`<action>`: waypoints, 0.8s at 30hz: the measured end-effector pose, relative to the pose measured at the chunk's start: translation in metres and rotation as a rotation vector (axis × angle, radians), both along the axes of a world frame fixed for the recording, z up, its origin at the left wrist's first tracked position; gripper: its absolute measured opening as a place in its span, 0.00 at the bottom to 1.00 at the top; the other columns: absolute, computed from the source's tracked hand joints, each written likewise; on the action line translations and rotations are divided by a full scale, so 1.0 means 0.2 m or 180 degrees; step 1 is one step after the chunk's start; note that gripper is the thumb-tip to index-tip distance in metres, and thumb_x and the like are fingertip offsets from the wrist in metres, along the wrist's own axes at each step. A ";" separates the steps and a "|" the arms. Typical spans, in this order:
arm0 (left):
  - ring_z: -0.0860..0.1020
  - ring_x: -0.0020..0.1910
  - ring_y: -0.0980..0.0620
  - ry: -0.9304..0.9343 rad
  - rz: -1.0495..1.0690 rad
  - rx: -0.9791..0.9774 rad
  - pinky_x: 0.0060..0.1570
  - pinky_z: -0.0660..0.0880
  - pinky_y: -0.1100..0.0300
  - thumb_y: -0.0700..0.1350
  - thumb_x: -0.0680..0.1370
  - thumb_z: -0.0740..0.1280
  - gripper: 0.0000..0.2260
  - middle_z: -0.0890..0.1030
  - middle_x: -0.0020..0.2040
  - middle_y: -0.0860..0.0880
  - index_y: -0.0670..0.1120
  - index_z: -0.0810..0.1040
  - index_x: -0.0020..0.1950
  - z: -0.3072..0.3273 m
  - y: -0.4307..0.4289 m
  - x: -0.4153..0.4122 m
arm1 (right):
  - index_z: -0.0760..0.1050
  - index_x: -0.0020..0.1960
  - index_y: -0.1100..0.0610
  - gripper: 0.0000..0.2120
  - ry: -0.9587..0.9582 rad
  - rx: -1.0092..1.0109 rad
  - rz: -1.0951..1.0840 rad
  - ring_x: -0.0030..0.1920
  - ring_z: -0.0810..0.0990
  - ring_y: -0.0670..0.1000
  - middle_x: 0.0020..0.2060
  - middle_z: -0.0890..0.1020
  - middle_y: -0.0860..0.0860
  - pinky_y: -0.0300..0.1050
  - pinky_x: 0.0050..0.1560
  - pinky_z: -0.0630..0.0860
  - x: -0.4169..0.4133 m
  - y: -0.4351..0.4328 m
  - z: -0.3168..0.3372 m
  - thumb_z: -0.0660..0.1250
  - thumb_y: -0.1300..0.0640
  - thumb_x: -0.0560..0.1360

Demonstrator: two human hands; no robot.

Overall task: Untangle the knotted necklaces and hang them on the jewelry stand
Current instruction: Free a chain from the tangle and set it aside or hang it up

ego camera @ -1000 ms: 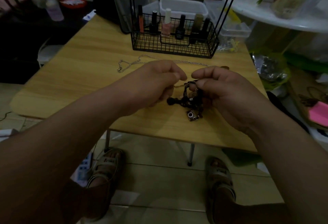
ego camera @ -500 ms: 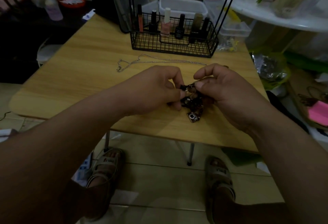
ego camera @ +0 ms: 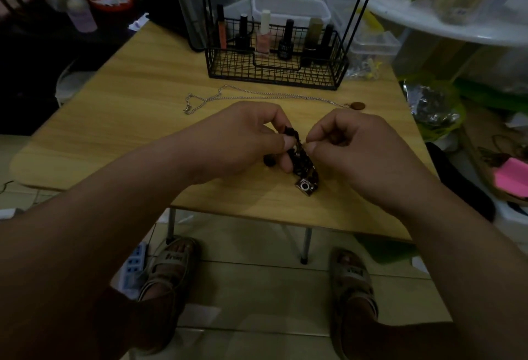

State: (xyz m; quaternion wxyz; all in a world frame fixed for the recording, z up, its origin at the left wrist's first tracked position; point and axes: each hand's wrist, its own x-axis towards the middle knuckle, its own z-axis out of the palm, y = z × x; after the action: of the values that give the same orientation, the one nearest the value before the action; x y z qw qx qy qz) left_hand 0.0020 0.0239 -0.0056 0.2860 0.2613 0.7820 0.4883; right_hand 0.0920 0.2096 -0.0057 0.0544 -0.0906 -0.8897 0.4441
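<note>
Lifted slightly higher than before, the dark knotted bead necklace (ego camera: 300, 157) is pinched between left hand (ego camera: 243, 139) and right hand (ego camera: 357, 151) fingertips over the light wooden table (ego camera: 128, 119), before a black wire basket (ego camera: 274, 74) holding nail-polish bottles (ego camera: 263, 37).

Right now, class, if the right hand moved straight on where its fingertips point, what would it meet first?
The dark beaded necklace tangle that the right hand pinches; just beyond it, the left hand. Depth is unclear.

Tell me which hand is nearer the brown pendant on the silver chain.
Right. The right hand sits just on the person's side of the brown pendant; the left hand is farther off, to the pendant's left. Both pinch the dark necklace tangle.
</note>
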 end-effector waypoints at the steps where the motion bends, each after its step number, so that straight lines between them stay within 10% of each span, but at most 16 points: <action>1: 0.65 0.24 0.56 -0.0066 -0.0009 0.0005 0.23 0.59 0.64 0.42 0.83 0.67 0.02 0.88 0.43 0.44 0.45 0.78 0.55 0.00 0.00 -0.01 | 0.82 0.48 0.52 0.03 -0.0038 0.0001 0.0017 0.38 0.79 0.41 0.40 0.83 0.48 0.30 0.35 0.73 0.00 0.00 -0.01 0.74 0.58 0.76; 24: 0.61 0.26 0.52 -0.0228 0.0085 -0.0083 0.27 0.54 0.59 0.45 0.85 0.65 0.04 0.88 0.45 0.43 0.45 0.75 0.56 -0.03 -0.02 -0.04 | 0.82 0.47 0.49 0.03 0.0067 0.0203 -0.0119 0.44 0.80 0.40 0.41 0.84 0.45 0.30 0.38 0.73 -0.03 -0.01 -0.03 0.71 0.54 0.79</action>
State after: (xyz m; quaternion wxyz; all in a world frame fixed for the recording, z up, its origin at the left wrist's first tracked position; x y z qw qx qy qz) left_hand -0.0065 0.0205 -0.0121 0.3107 0.2295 0.7809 0.4909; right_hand 0.0864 0.2083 -0.0122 0.0749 -0.1008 -0.9010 0.4153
